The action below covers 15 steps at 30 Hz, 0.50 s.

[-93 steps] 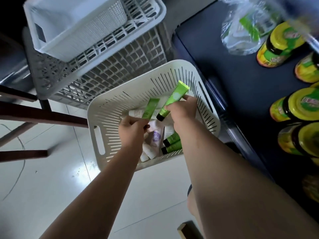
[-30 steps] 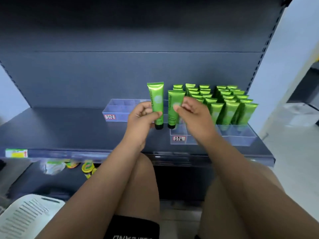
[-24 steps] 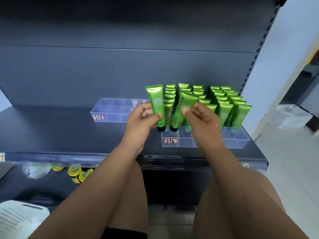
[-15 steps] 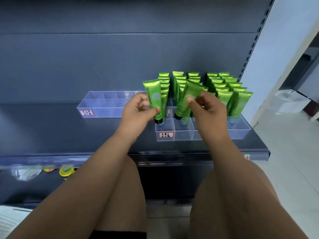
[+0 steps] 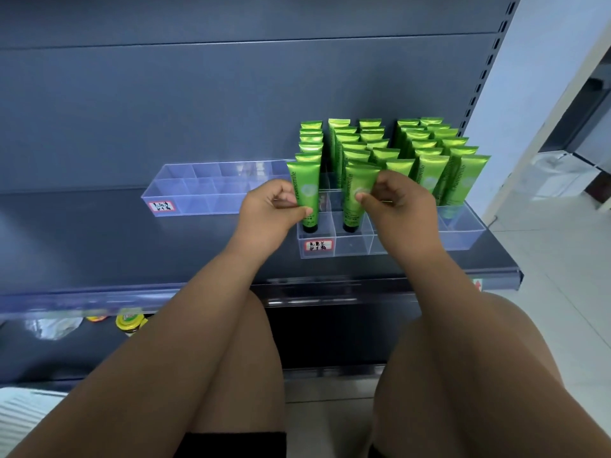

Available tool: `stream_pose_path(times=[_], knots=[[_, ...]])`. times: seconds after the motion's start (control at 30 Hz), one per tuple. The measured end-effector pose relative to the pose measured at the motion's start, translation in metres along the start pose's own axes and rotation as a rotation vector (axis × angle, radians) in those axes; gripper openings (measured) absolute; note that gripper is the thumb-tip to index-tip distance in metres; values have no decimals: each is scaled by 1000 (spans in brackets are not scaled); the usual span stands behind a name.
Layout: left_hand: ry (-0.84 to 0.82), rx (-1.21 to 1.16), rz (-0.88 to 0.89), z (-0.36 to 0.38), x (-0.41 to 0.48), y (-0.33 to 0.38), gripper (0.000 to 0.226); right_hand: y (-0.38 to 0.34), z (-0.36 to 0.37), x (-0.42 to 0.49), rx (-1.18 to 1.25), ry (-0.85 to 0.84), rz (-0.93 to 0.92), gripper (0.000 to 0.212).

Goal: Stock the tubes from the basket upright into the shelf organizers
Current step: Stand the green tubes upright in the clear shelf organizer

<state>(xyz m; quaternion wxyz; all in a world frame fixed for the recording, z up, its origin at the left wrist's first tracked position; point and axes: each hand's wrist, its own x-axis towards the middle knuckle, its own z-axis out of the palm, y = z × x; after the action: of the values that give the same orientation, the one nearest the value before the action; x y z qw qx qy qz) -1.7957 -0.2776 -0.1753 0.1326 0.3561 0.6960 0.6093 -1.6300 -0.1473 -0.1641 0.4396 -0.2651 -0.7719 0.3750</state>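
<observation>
My left hand (image 5: 269,214) pinches a green tube (image 5: 305,190) held upright, its black cap down inside a front-left cell of the clear organizer (image 5: 350,242). My right hand (image 5: 396,206) pinches a second green tube (image 5: 358,190), also cap-down in the neighbouring cell. Behind them several green tubes (image 5: 426,150) stand upright in rows filling the back of that organizer. The basket (image 5: 20,414) shows only as a white corner at the bottom left.
A second clear organizer (image 5: 198,190) with bare cells and a red-edged label sits to the left on the dark shelf (image 5: 99,246). Yellow-lidded jars (image 5: 130,322) and a plastic bag lie on the shelf below. My knees are under the shelf edge.
Both hands left the basket with a tube each and came up to the shelf. Over the last second both tubes were lowered, caps down, into front cells of the right organizer.
</observation>
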Motion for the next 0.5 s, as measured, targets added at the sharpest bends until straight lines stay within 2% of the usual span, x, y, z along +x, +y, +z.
stream_pose_path(times=[0.23, 0.5], knots=[[20, 212, -42, 4, 0, -10, 32, 10, 5, 3, -159, -20, -29, 17], [28, 350, -50, 4, 4, -16, 35, 19, 8, 12, -227, -32, 28, 21]])
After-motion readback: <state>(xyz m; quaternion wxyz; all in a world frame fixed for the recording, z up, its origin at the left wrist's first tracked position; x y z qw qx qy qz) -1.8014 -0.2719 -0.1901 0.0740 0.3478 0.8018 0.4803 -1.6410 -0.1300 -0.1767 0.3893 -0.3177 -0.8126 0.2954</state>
